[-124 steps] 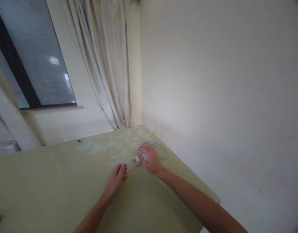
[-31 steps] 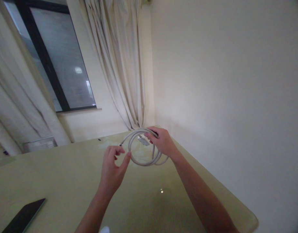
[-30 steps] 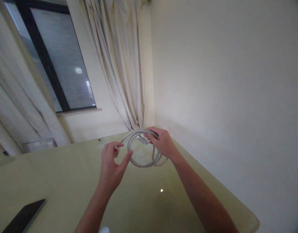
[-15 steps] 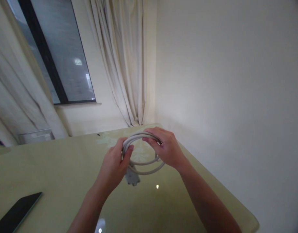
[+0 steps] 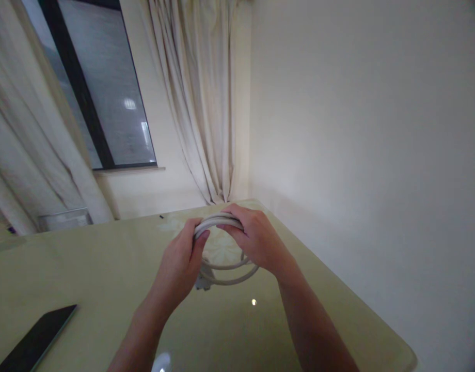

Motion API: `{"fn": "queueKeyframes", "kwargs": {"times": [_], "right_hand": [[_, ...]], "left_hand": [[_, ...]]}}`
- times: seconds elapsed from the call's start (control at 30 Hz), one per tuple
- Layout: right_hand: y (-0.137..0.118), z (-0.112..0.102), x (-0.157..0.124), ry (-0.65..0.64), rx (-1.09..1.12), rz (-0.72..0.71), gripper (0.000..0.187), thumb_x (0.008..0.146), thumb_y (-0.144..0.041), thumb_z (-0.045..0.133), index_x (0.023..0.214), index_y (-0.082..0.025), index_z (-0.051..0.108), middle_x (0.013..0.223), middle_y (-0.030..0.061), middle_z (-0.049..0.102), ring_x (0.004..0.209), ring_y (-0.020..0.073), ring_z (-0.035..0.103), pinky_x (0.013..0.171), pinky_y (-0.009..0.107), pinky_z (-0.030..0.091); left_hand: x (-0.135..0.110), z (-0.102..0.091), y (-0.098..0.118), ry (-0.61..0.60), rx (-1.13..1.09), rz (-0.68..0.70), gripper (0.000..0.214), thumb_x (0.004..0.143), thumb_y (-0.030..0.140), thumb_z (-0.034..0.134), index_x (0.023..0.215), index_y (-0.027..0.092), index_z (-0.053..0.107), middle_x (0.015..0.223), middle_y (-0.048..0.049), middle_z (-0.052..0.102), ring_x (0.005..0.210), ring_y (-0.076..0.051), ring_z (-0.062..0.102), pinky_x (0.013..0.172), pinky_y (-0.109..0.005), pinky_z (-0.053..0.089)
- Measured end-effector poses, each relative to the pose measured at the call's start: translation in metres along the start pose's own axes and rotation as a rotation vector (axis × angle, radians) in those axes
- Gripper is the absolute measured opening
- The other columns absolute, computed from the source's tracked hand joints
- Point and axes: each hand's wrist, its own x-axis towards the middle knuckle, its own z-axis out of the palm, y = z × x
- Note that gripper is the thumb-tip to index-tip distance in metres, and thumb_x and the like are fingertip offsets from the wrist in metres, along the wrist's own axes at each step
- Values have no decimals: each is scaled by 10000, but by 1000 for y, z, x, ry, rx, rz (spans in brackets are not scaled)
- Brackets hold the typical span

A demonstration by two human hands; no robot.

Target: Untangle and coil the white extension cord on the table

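Observation:
I hold a coiled white cable (image 5: 226,270) in the air above a glossy pale-green table (image 5: 86,279). My left hand (image 5: 181,263) grips the coil's left side, fingers wrapped around the strands. My right hand (image 5: 253,240) clasps the top and right side of the coil, fingers curled over it. The lower loops hang below both hands. A white plug (image 5: 202,282) dangles under my left hand, partly hidden by it.
A dark phone (image 5: 36,338) lies flat near the table's front left edge. Cream curtains (image 5: 206,103) and a dark-framed window (image 5: 106,93) stand behind the table. A plain wall (image 5: 357,155) runs close along the table's right edge.
My right hand lifted the cable off the table. My left hand, open a second ago, has closed on the coil's left side. The plug now hangs below.

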Motion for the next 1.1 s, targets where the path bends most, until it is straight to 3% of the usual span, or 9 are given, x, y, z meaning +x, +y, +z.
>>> {"fn": "queueKeyframes", "kwargs": {"times": [0.23,0.4,0.6,0.77,0.93,1.0,1.1], "right_hand": [[4,5,0,50,133,65,102,941,-311,732,985,-221,712,871,-9,730,792,156,643,741,256,424],[11,3,2,161,184,127,97,921,-304,735,960,-216,731,844,-12,720,772,152,632,729,257,420],[12,7,1,215,324,179,89,894,-281,721,949,-211,719,755,-31,654,704,143,586,657,254,409],[14,13,0,163,413,230,124,873,-315,735,936,-210,718,761,-19,665,722,156,600,649,259,427],[17,16,5,238,462,250,165,852,-336,765,948,-204,739,842,1,721,778,167,635,708,275,464],[17,17,6,264,488,255,173,832,-331,783,938,-202,740,853,4,727,786,168,640,722,279,473],[16,20,6,269,594,293,214,794,-341,817,926,-202,722,827,-4,705,732,152,614,668,265,464]], "left_hand": [[4,-6,-6,-16,38,22,326,1025,481,448,1167,235,608,962,-51,752,902,-268,710,762,-359,519],[7,-15,-16,-33,3,67,343,982,517,570,1160,248,685,1028,-37,764,910,-234,705,820,-334,542],[6,-20,-21,149,57,156,287,959,467,638,1085,239,758,983,-22,782,828,-194,708,799,-288,557],[5,-15,-18,277,106,92,274,927,451,696,1110,263,774,944,1,806,774,-174,724,759,-262,553],[8,-14,-17,224,21,13,315,911,504,696,1097,262,774,943,1,808,767,-176,714,695,-254,555],[10,-14,-19,174,-14,21,385,924,526,665,1182,254,752,1058,-25,805,827,-195,724,690,-267,566],[11,-10,-22,57,-22,83,498,990,522,547,1384,237,657,1271,-73,761,1049,-244,734,821,-319,584]]}}
